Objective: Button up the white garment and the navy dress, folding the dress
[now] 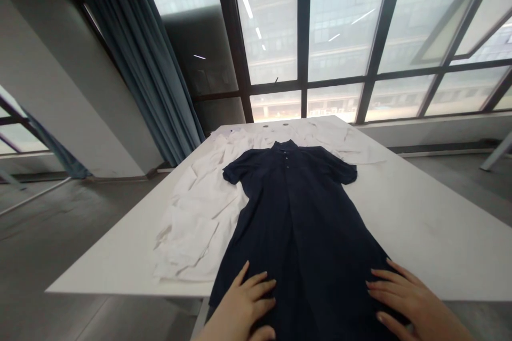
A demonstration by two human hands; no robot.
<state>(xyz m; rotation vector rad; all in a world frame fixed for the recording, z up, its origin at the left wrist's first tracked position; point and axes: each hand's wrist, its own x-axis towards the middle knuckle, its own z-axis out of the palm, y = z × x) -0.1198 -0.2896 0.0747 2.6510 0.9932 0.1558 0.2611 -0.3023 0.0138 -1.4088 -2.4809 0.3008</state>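
Navy garment [320,218] lay buttons up on the white table [444,229], collar at far end, lower part past the near edge. Left hand [248,301] was on its lower left, right hand [414,298] lower right; both open, fingers spread, cloth unpinched. White cloth [200,224] lay left, partly under it. Windows [268,26] stood beyond.

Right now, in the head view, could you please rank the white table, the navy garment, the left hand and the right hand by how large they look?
1. White table, by its whole outline
2. Navy garment
3. Left hand and right hand: too alike to rank, both close to the camera
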